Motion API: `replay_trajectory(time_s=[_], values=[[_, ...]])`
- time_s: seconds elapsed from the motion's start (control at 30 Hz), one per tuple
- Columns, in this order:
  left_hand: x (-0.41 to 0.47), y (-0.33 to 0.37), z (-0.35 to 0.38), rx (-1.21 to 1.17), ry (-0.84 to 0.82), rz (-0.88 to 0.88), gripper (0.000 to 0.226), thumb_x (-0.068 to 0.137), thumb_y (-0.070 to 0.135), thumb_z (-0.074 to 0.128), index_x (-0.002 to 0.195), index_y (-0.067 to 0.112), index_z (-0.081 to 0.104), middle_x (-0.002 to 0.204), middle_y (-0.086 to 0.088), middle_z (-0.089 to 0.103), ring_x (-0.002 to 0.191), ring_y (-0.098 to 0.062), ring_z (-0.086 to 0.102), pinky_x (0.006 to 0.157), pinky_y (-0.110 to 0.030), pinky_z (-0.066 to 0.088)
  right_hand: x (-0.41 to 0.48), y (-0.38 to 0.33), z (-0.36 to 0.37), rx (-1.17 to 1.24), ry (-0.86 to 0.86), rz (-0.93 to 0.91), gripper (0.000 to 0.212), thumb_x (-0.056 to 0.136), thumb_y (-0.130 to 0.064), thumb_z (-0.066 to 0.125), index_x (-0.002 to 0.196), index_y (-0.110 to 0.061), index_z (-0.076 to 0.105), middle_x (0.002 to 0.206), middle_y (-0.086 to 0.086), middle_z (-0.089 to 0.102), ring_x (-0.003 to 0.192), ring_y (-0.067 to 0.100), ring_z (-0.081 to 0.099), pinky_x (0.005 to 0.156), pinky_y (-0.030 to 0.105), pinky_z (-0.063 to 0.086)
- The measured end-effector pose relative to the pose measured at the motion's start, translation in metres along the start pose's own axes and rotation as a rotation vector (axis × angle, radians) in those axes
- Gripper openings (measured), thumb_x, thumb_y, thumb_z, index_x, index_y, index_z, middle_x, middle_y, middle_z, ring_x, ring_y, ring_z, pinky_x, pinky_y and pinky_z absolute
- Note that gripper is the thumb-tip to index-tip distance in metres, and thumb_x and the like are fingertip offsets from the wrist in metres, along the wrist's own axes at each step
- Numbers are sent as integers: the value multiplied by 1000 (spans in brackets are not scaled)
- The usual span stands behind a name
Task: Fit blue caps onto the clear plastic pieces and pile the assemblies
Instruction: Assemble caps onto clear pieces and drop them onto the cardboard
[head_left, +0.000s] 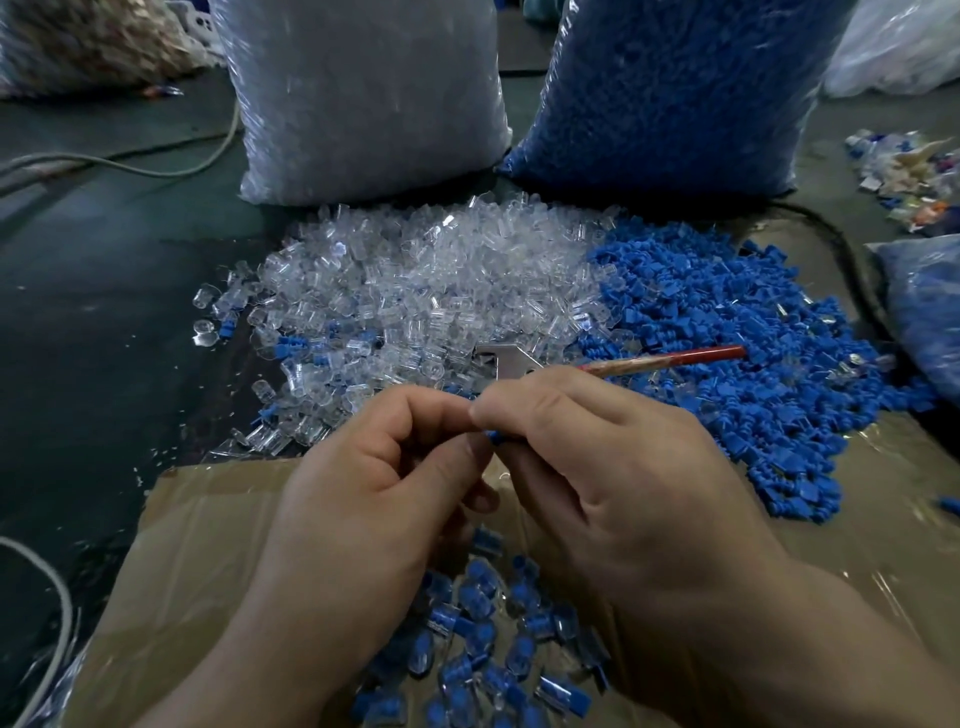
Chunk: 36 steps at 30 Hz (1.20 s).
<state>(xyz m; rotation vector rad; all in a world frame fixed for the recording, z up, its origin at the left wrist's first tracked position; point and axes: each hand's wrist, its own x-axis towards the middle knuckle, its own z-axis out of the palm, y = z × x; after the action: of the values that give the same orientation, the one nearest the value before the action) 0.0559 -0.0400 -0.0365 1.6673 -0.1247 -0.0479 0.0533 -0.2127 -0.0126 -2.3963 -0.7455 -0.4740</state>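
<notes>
Blue cap (493, 435) is pinched between the two hands (374, 499).

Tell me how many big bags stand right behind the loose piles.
2: the bag of clear pieces at centre left, the bag of blue caps at centre right. Other bags are cut off at the edges.

Dark floor (104, 322). Flattened cardboard sheet (208, 545) in the foreground, glossy under clear film. Red-handled tool (675, 357) lies mid-scene, its metal head to the left and its handle pointing right. Grey cable (156, 169) runs across the far left; white cable (60, 597) curves at the lower left; black cable (852, 260) loops on the right. Heap of mixed scraps (904, 176) at the far right.
</notes>
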Motion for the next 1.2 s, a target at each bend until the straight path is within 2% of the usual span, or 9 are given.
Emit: replay_trajectory(time_s=[0.1,0.2,0.33,0.43,0.57,0.73,0.87,1.03,1.2], values=[[3,2,-3,-179,-68,-111,20,67,37,75,82,24,75,65,-9,69,52,-14,63,49,-22,50,1,-2,-1,-29,-5,-27,32,93,-20,52,124,-22,60,106,-8,66,94,10,61,71,34,56],[4,0,-4,-133,-78,-83,26,63,29,90,84,25,75,68,-8,70,55,-15,66,52,-22,52,1,-1,-1,-31,2,-31,33,92,-20,51,123,-21,61,108,-8,67,98,12,61,74,37,56],[4,-6,-3,-40,9,-67,29,64,41,79,89,30,73,71,-6,71,59,-21,68,57,-34,54,1,4,0,-80,-44,-4,36,91,-26,50,126,-23,55,112,-7,65,102,15,58,81,36,55],[6,-5,-4,-66,42,-100,20,70,26,81,87,30,72,66,-7,70,54,-19,66,52,-30,54,4,19,-7,-355,-101,239,57,84,-45,51,138,-29,39,132,-8,53,123,15,40,105,37,36],[6,-3,-6,-61,20,-83,18,78,16,76,86,31,72,64,-8,69,55,-18,66,52,-21,53,5,38,-18,-556,-355,471,82,79,-74,40,145,-35,12,149,-5,30,138,21,20,116,41,17],[8,-4,-10,-92,19,-96,18,82,12,74,86,29,73,64,-7,68,55,-17,65,50,-21,52,7,37,-25,-617,-475,457,84,67,-81,25,139,-39,17,138,-9,40,128,22,30,109,43,29],[8,-4,-9,-132,8,-116,14,71,23,75,83,30,73,64,-6,68,55,-15,65,50,-21,52,8,38,-25,-593,-508,422,79,70,-76,25,140,-39,24,130,-11,46,117,19,35,99,39,37],[7,0,-7,-140,30,-153,30,56,39,74,84,29,73,62,-6,67,52,-16,63,49,-24,52,9,36,-24,-584,-369,411,66,73,-70,27,125,-35,47,101,-12,54,95,15,43,88,37,36],[6,1,-9,-200,16,-239,31,58,37,75,88,28,72,63,-8,66,49,-18,59,53,-34,52,8,31,-34,-372,-82,425,44,78,-56,37,108,-29,53,84,-11,51,73,10,43,60,18,26]])
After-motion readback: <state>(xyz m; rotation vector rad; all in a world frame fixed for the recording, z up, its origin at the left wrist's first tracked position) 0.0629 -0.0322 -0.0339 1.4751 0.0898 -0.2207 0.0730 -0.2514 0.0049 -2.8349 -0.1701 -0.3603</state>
